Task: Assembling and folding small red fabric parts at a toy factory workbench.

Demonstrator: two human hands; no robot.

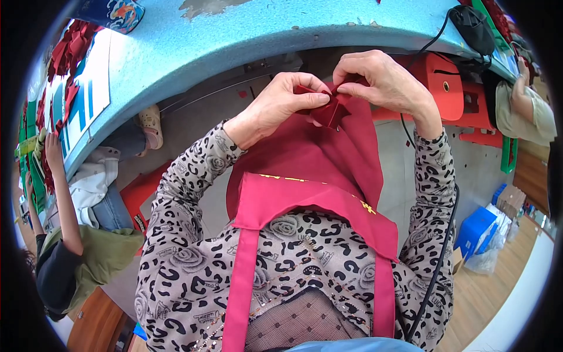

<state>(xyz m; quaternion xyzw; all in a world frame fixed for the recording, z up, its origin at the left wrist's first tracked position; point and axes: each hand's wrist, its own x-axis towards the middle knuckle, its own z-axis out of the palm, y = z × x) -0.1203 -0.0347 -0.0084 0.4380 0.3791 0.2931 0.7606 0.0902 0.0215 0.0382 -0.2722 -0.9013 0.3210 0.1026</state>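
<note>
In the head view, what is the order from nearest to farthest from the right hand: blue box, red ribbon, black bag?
1. Red ribbon, held by the right hand.
2. Black bag, at the table's right end.
3. Blue box, low at right.

One head-worn fisheye looks closely down at hands (381, 82), perhaps blurring outward.

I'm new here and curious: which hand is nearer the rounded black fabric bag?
Right. The right hand is left of the bag; the left hand is farther left.
</note>
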